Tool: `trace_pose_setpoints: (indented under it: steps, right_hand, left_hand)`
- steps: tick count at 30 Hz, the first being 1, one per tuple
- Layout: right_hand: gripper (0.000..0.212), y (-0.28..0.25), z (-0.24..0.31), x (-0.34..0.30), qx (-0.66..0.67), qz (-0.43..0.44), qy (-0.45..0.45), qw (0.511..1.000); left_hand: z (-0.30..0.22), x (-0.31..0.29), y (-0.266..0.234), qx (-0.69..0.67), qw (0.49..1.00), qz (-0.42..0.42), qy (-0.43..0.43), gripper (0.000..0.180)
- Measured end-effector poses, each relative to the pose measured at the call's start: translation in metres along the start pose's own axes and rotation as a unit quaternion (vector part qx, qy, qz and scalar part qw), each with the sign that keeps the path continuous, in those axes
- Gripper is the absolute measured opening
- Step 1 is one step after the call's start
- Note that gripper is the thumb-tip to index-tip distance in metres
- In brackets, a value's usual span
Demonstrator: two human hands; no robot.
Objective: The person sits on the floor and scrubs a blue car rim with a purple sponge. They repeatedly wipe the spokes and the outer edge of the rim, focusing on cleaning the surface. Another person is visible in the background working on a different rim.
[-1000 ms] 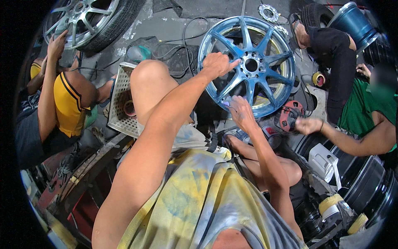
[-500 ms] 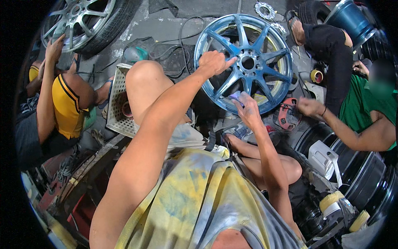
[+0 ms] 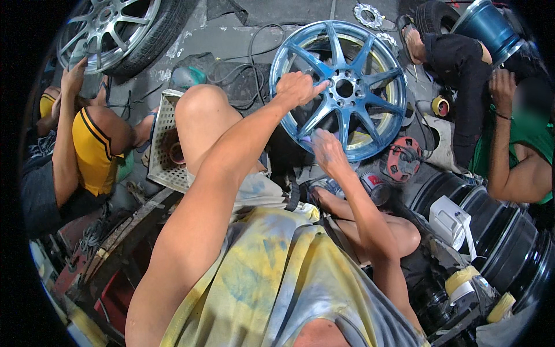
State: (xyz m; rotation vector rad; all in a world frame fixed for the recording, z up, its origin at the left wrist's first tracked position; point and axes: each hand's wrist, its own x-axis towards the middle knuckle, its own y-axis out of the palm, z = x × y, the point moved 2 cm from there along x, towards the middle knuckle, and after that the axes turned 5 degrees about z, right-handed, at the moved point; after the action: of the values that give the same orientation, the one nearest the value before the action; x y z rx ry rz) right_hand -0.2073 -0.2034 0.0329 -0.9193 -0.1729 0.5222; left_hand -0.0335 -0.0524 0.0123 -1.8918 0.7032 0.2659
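Observation:
A blue multi-spoke wheel rim (image 3: 370, 124) stands in front of me, its face and center hole toward me. My left hand (image 3: 296, 90) is closed round a spoke at its left, thumb stretched toward the hub. At the rim's lower edge, my right hand (image 3: 331, 153) is closed with its fingers against a lower-left spoke. A thin light-purple sheet (image 3: 313, 137) shows partly at those fingertips; the rest is covered by the hand.
A cream plastic crate (image 3: 165, 124) stands by my left knee. At far left, a person's hand (image 3: 73, 75) is by a silver wheel (image 3: 107, 20) with a tire. To the right sit a red sander-like disc tool (image 3: 403, 159), a tape roll (image 3: 441, 106), dark rims (image 3: 491, 237) and another person in green.
My right hand has slid left along the rim's lower part with the purple sheet. My left hand stays put. The person at right has raised a forearm away from the rim.

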Motion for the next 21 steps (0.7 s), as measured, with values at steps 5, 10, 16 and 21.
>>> trace_pose_setpoints:
  steps: [5,10,16,21]
  right_hand:
    - [0.012,-0.002,0.000,-0.004,0.052,0.054,0.027,0.997]
    - [0.010,-0.002,0.008,0.010,0.039,0.030,0.058,0.997]
    - [0.018,-0.031,0.018,-0.015,0.111,-0.056,0.058,0.990]
    - [0.036,-0.021,0.009,-0.033,0.008,-0.011,0.007,1.000]
  left_hand:
    - [0.007,0.001,0.007,-0.021,1.000,-0.023,0.004,0.090]
    - [0.005,0.003,0.005,-0.011,0.999,-0.038,0.020,0.090]
    - [0.006,0.001,0.004,-0.013,1.000,-0.020,0.009,0.091]
    - [0.003,0.002,0.004,-0.015,1.000,-0.017,0.008,0.091]
